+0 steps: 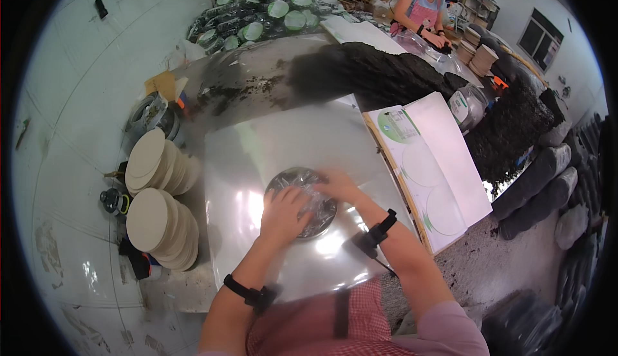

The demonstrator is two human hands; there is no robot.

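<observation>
In front of me lies a round, flat, dark cake (320,219) covered in wrinkled clear plastic film. It rests on a large sheet of clear, shiny film (257,150) spread over the worktop. My left hand (284,213) lies on the near left part of the cake, its fingers apart on the film. On the far right side of the cake, my right hand (337,186) touches the crinkled film. Motion smears its fingers, so their grip does not show. Each wrist wears a black strap with a small device.
At left stand two stacks of round beige discs (151,221). A white board with printed label sheets (425,182) lies to the right. Beyond are a dark loose heap (380,66), a clear jar (468,106) and piled wrapped packages (257,21). Another person (425,8) works at the far right.
</observation>
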